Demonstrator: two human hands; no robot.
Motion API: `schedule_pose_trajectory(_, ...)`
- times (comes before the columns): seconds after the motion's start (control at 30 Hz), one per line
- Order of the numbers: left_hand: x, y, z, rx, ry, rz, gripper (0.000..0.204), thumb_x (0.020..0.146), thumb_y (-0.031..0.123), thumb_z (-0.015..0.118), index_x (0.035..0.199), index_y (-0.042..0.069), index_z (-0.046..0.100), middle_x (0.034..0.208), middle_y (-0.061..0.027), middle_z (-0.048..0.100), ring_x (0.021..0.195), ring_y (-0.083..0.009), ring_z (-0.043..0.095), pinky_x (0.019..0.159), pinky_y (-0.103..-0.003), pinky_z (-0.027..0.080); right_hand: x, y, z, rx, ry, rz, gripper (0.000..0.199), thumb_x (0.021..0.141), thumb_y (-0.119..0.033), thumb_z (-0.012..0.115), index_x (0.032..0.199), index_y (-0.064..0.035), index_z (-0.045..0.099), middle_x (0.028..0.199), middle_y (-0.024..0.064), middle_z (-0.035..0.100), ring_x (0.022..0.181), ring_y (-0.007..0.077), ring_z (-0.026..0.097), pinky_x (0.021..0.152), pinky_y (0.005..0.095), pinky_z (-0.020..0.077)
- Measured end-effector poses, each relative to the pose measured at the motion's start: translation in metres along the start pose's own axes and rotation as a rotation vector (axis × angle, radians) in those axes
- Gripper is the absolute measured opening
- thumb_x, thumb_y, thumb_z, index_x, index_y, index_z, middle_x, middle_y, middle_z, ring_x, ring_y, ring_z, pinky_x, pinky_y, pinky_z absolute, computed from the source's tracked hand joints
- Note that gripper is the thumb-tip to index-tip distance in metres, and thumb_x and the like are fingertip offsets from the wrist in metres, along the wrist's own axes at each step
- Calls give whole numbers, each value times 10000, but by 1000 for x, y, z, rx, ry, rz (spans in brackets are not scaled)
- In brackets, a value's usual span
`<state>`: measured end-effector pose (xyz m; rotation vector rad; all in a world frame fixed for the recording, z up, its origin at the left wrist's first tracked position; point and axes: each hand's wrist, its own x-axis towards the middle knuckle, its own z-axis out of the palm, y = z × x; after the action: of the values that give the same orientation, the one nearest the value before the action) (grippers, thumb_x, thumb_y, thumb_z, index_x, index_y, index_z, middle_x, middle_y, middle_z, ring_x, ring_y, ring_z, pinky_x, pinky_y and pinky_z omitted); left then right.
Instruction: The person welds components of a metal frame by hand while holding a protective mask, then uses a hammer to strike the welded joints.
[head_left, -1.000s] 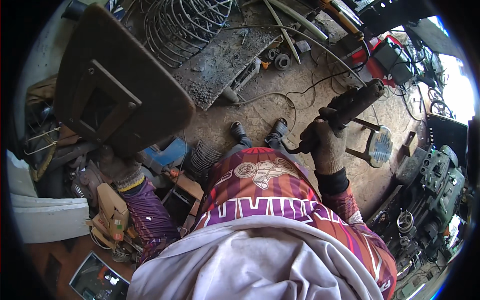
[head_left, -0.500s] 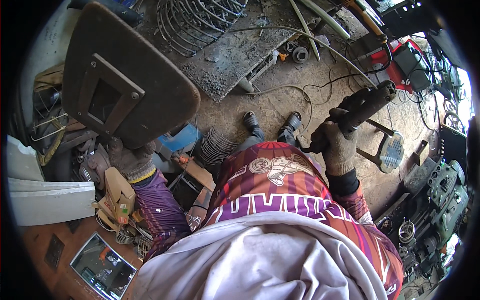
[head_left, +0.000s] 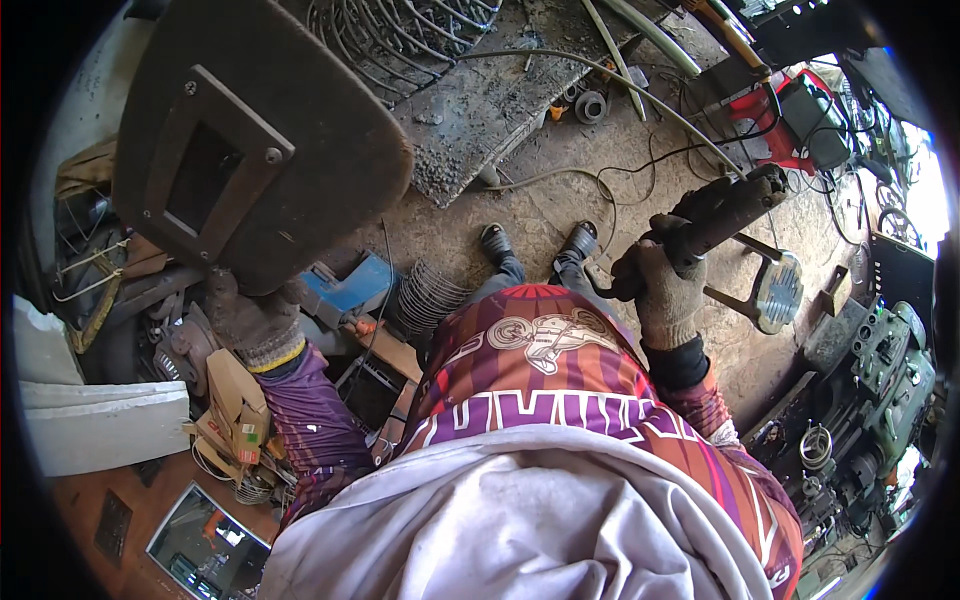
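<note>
My left hand, in a grey glove with a yellow cuff, is closed on the lower edge of a dark hand-held welding shield. The shield stands raised at the upper left, its framed viewing window facing up. On the right, my right hand, also gloved, is wrapped round a dark, thick cylindrical tool that looks like a welding electrode holder. Its tip points to the upper right. A pale cable or rod runs up to that tip; whether it joins the tool I cannot tell.
A grimy metal work table bears a cage of bent rods. A stool-like piece stands beyond my right hand. Cables cross the floor near a red crate. Machinery lines the right; a coil and cardboard box lie left.
The shield has shifted slightly up and appears a little larger, and my left hand has shifted slightly left. My right hand has moved slightly left with the tool. Both grips stay the same.
</note>
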<state>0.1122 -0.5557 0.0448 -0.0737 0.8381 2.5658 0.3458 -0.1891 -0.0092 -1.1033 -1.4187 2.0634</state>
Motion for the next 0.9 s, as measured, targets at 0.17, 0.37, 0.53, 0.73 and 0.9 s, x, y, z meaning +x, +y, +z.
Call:
schedule_pose_trajectory(0.17, 0, -5, 10, 88, -188, -164, 507, 846, 227, 659, 1285, 18, 518, 1296, -199, 542, 1144, -370, 569, 903, -530, 531, -1, 3, -1, -68, 27, -9, 350, 801, -4, 614, 1129, 9, 493, 783, 97, 570, 563, 212, 619, 487, 312, 508)
schedule_pose_trajectory(0.37, 4, -60, 38, 448, -95, 36, 510, 858, 131, 645, 1324, 55, 453, 1093, -142, 630, 906, -288, 671, 779, -411, 589, -6, -5, 4, -43, 39, -3, 353, 796, 24, 601, 1137, 14, 509, 800, 97, 583, 590, 209, 636, 516, 305, 519)
schedule_pose_trajectory(0.53, 10, -81, 49, 340, 186, -11, 591, 777, -11, 677, 1321, 37, 452, 1059, -93, 636, 866, -166, 669, 743, -268, 584, -6, -6, 5, -39, 27, 17, 360, 807, 4, 595, 1154, 20, 497, 794, 101, 582, 578, 210, 629, 505, 306, 514)
schedule_pose_trajectory(0.73, 10, -83, 76, 300, 95, 18, 576, 770, -37, 670, 1306, 15, 466, 1017, -87, 643, 810, -167, 675, 728, -258, 589, -9, -6, 2, -32, 42, 11, 365, 812, -2, 595, 1162, 19, 494, 800, 99, 582, 585, 213, 631, 501, 307, 514)
schedule_pose_trajectory(0.9, 14, -76, 44, 349, 86, 40, 541, 774, 20, 662, 1288, 45, 497, 1134, -143, 622, 1022, -315, 641, 858, -483, 564, -10, -11, 5, -81, 53, 2, 350, 835, 20, 550, 1169, 1, 450, 743, 92, 534, 531, 203, 576, 483, 329, 499)
